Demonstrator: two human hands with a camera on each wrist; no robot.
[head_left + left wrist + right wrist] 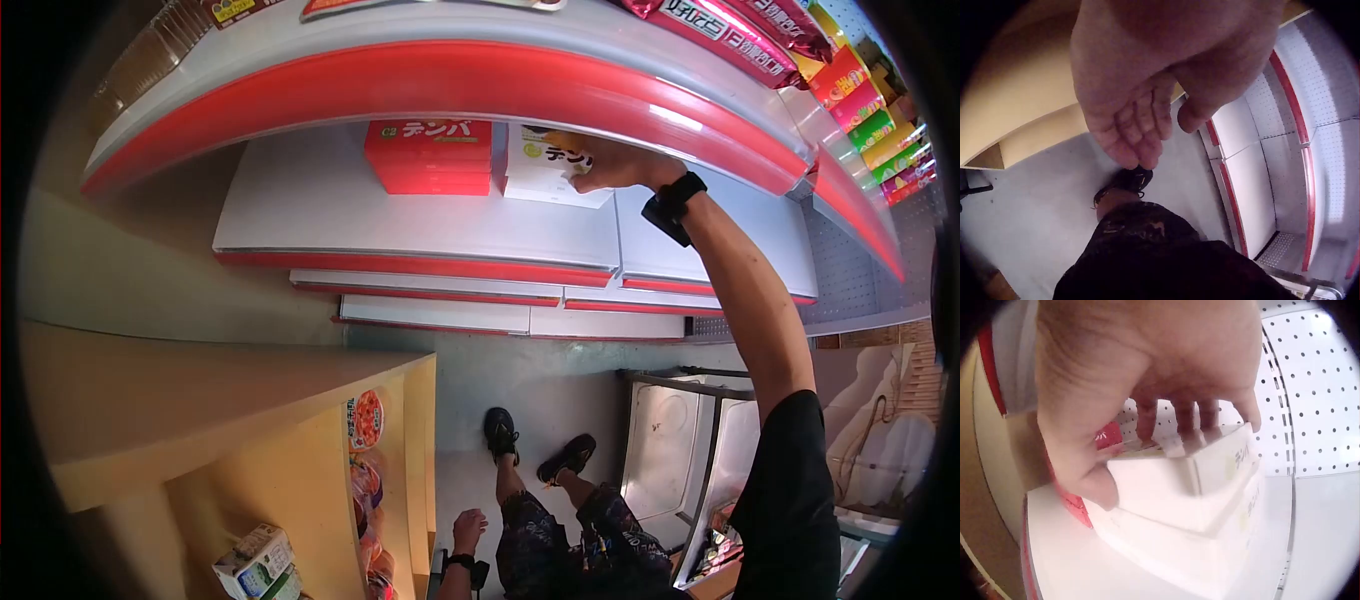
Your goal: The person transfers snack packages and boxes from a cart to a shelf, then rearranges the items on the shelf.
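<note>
A black short sleeve is worn on the right arm, and black straps carrying small cameras are fastened round both wrists. Dark patterned shorts and black shoes are worn.

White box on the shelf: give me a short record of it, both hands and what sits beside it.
white box: top of a stack of two on the shelf, tilted
right hand: grips the white box, thumb on one side, fingers over the top
left hand: hangs by the leg, holds nothing, fingers loosely curled
red boxes: stacked left of the white ones
shelf back: pegboard
</note>
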